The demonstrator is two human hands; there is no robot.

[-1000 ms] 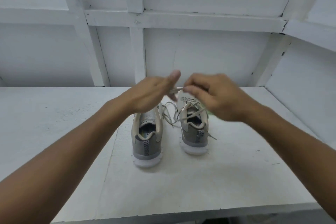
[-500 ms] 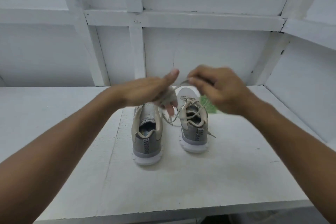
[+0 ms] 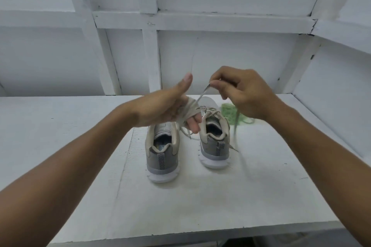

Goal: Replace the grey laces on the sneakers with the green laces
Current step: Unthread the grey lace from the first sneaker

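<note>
Two grey sneakers stand heels toward me on the white table. The left sneaker [image 3: 162,152] has no lace in its eyelets; the right sneaker [image 3: 214,138] still carries a loose grey lace. A removed grey lace [image 3: 189,109] is wound around the fingers of my left hand [image 3: 168,106], held above the left sneaker with the thumb up. My right hand [image 3: 241,94] pinches the same lace's free part near its end, and a blurred tail hangs down past the right sneaker. A heap of green laces [image 3: 230,113] lies behind the right sneaker, partly hidden by my right hand.
The white table [image 3: 200,196] ends at a front edge close to me. White panelled walls with wooden battens stand behind and to the right. A seam runs down the tabletop left of the sneakers.
Both hands have risen and drawn slightly apart. More of the grey lace is wrapped around my left fingers, and its loose tail now swings down on the right. The green laces have come into view.
</note>
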